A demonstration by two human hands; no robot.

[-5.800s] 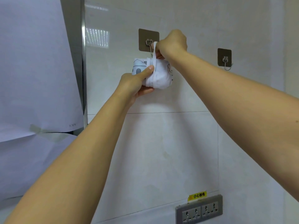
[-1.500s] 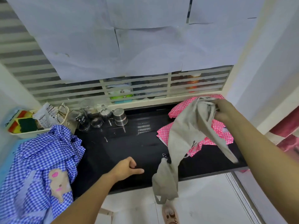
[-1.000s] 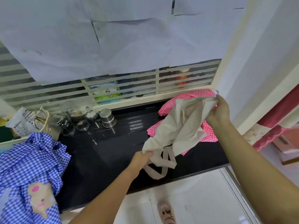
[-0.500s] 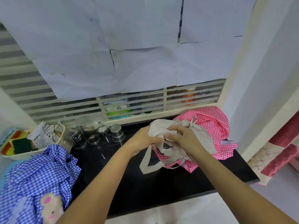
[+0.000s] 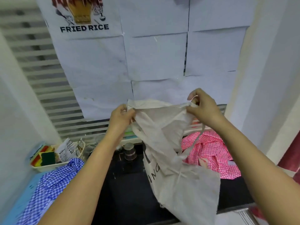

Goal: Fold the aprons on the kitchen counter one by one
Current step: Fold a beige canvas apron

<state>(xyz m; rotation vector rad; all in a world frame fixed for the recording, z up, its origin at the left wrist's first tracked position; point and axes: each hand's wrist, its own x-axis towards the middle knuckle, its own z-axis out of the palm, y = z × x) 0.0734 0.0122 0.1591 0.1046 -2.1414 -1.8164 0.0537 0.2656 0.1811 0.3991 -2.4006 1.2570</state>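
**Holding up the beige apron (image 5: 175,159) by its top edge**

Pinching it at both ends: curling the left hand (image 5: 121,117) round one corner, gripping the other with the right hand (image 5: 203,108), possibly catching the thin strap (image 5: 197,138) too, judging through blur. Hanging limp over the front edge of the black worktop (image 5: 126,192), between the blue checked apron (image 5: 53,184) at the left end and the pink checked apron (image 5: 211,153) at the right. Likely handling light, soft, crease-prone; calling for corner grips, not the strap.
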